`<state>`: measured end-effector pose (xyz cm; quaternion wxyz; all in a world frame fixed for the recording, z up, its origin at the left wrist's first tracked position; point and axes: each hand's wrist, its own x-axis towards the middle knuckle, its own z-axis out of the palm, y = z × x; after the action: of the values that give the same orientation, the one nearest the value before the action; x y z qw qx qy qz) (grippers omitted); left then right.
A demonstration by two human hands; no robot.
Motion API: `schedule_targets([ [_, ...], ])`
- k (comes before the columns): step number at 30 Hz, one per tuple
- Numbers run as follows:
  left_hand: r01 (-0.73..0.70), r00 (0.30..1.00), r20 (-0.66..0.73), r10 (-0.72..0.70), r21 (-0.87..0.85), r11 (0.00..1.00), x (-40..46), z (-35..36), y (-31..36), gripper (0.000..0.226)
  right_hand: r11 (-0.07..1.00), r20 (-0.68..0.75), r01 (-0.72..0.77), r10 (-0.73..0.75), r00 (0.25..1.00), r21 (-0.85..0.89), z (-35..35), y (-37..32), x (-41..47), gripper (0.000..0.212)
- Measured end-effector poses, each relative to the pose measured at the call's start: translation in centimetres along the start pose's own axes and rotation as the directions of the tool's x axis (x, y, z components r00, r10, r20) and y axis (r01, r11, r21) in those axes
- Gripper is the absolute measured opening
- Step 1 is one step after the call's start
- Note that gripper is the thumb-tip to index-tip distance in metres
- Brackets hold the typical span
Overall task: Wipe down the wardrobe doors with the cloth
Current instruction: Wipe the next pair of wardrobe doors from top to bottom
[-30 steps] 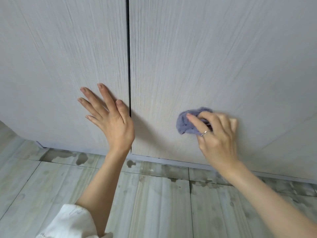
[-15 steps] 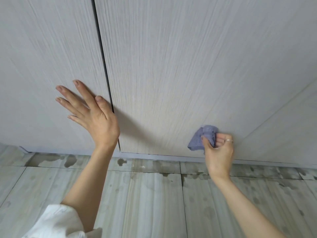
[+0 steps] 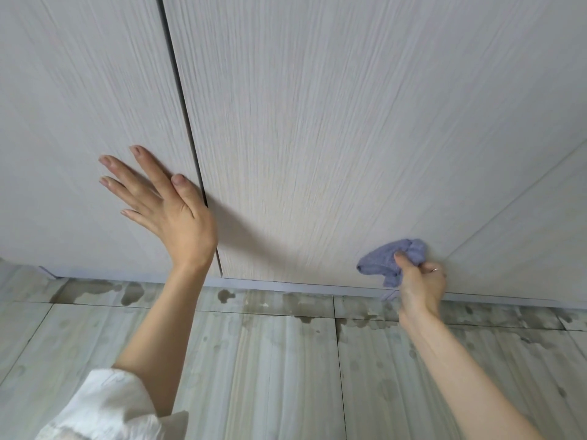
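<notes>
Pale wood-grain wardrobe doors fill the upper view. My left hand (image 3: 165,204) lies flat with straight, spread fingers on the left door (image 3: 79,106), just left of the dark gap between doors. My right hand (image 3: 419,284) grips a bunched blue-grey cloth (image 3: 390,260) and holds it against the bottom right corner of the middle door (image 3: 317,122), close to the seam with a third door (image 3: 540,249).
A grey plinth strip (image 3: 286,285) runs under the doors. Below it lies a pale tiled floor (image 3: 270,376) with dark wet patches along the plinth. A white sleeve (image 3: 104,408) covers my left upper arm at the bottom left.
My right hand has carried the cloth down and to the right across the middle door, to its lower right corner. My left hand has stayed flat on the left door.
</notes>
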<state>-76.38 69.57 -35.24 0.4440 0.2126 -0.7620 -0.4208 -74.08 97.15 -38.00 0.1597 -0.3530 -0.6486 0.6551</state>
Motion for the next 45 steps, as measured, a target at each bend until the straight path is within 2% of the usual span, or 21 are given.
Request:
schedule_targets([
  [3,-0.001,1.0,-0.009,0.001,0.002,1.0,0.0,0.0,0.1,0.054,0.966,-0.002,0.21,-0.212,0.977,0.152,-0.2,-3.1,-0.1,0.025],
  [5,0.004,1.0,-0.009,-0.004,-0.004,1.0,0.0,0.0,0.1,0.053,0.939,0.038,0.232,-0.249,0.968,0.254,-0.9,-4.3,0.7,0.024],
  [8,0.005,1.0,-0.006,-0.005,0.001,1.0,0.0,-0.1,0.2,0.053,0.95,0.042,0.127,-0.145,0.989,0.286,-1.9,-3.1,2.7,0.023],
  [11,0.005,1.0,-0.004,-0.005,0.01,1.0,-0.1,-0.1,0.3,0.052,0.96,-0.018,-0.077,0.084,0.996,0.269,-2.6,-0.2,4.1,0.01],
  [13,0.009,1.0,-0.004,-0.009,0.012,1.0,-0.1,-0.1,0.4,0.052,0.908,0.065,-0.295,0.289,0.955,0.297,-3.1,1.4,4.9,0.016],
  [15,0.01,1.0,-0.003,-0.01,0.012,1.0,-0.1,-0.1,0.4,0.052,0.863,0.131,-0.407,0.386,0.913,0.298,-3.5,2.1,5.4,0.019],
  [19,0.013,1.0,-0.012,-0.013,0.002,1.0,-0.1,0.1,0.3,0.052,0.902,0.099,-0.302,0.285,0.953,0.307,-2.9,0.6,4.9,0.02],
  [23,0.017,0.999,-0.033,-0.017,0.002,1.0,-0.2,0.3,0.1,0.052,0.899,0.151,-0.255,0.213,0.965,0.356,-3.0,0.2,4.7,0.008],
  [27,0.026,0.999,-0.043,-0.026,-0.007,1.0,-0.1,0.5,0.4,0.052,0.882,0.102,-0.35,0.335,0.937,0.316,-2.8,3.3,4.9,0.016],
  [31,0.018,0.999,-0.042,-0.017,0.004,1.0,-0.1,0.5,0.4,0.052,0.871,0.073,-0.4,0.396,0.915,0.287,-2.0,5.7,5.1,0.021],
  [33,0.018,0.999,-0.047,-0.018,0.002,1.0,-0.2,0.5,0.3,0.052,0.856,0.095,-0.43,0.421,0.902,0.287,-1.6,5.3,4.7,0.017],
  [39,0.022,0.998,-0.064,-0.022,0.003,1.0,-0.3,0.6,0.4,0.052,0.826,0.3,-0.487,0.406,0.863,0.283,-0.2,2.1,3.0,0.012],
  [45,0.021,0.998,-0.063,-0.02,0.005,1.0,-0.3,0.5,0.5,0.052,0.809,0.243,-0.552,0.504,0.829,0.203,0.7,6.0,3.5,0.023],
])
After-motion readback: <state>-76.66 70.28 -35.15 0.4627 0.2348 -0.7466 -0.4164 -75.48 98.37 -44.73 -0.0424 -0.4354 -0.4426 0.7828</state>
